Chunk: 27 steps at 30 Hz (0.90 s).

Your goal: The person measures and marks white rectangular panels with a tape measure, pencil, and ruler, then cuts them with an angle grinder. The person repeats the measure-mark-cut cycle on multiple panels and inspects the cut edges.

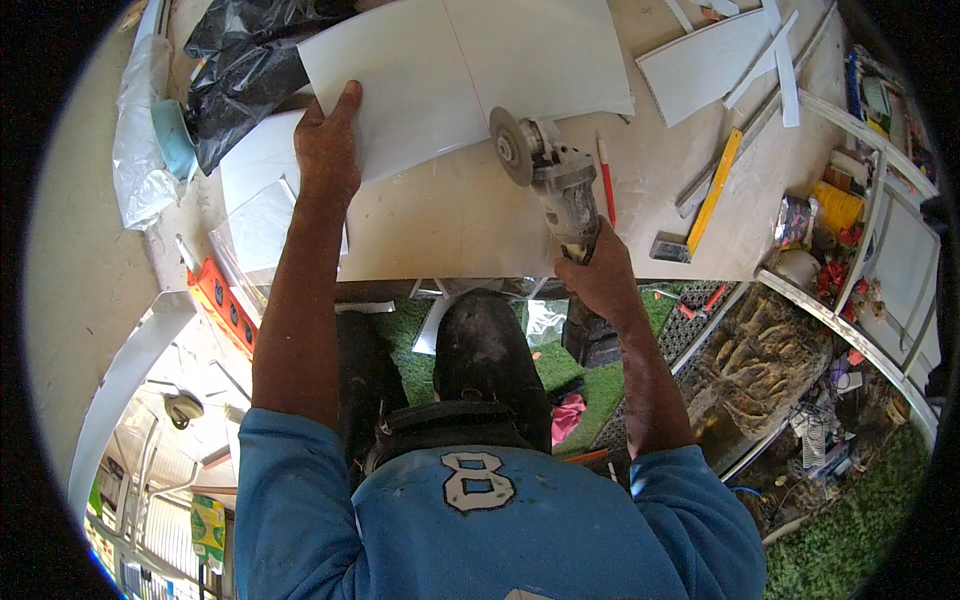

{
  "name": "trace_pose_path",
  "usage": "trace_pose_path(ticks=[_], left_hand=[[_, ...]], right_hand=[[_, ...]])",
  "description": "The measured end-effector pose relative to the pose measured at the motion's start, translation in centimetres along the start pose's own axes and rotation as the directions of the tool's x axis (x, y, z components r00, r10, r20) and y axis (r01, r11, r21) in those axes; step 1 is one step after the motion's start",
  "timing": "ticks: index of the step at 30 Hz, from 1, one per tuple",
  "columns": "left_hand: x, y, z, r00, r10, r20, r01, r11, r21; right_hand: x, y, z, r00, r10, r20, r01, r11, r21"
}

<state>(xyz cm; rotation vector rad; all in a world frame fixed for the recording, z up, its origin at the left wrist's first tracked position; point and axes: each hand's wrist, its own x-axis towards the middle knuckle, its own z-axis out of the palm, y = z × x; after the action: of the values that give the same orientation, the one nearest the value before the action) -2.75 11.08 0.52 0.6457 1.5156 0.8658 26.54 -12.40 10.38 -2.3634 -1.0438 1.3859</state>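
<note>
My left hand [326, 146] presses flat on the near left corner of a large white tile [460, 70] lying on the dusty workbench [450, 215]. My right hand [598, 272] grips the body of a grey angle grinder [555, 180], whose round cutting disc [510, 146] stands upright at the tile's near edge, close to a thin line running across the tile. A red pencil [606, 180] lies just right of the grinder.
A yellow spirit level [714, 190] and white tile offcuts [715, 55] lie at the bench's right. A black plastic bag [240, 60] sits at the back left, an orange level [225, 305] at the left edge. Green turf and clutter lie below.
</note>
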Motion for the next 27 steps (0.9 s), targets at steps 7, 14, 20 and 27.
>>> trace_pose_path(ticks=[7,14,20,27], left_hand=[[-0.08,0.11,0.06,0.999,0.008,0.040,-0.004,0.996,-0.094],[0.35,-0.38,-0.17,1.000,-0.009,0.021,0.011,0.996,-0.088],[0.83,-0.78,-0.45,0.998,-0.036,0.053,0.039,0.998,-0.054],[0.27,-0.18,-0.13,0.999,-0.012,0.043,0.013,1.000,-0.015]], right_hand=[[0.09,-0.05,0.10,1.000,-0.003,-0.002,0.003,1.000,-0.006],[-0.05,-0.07,0.24,1.000,0.009,0.002,-0.009,1.000,-0.001],[-0.10,0.12,0.42,1.000,-0.020,-0.013,0.019,0.999,-0.030],[-0.31,-0.35,0.30,1.000,0.003,-0.009,-0.003,1.000,-0.028]])
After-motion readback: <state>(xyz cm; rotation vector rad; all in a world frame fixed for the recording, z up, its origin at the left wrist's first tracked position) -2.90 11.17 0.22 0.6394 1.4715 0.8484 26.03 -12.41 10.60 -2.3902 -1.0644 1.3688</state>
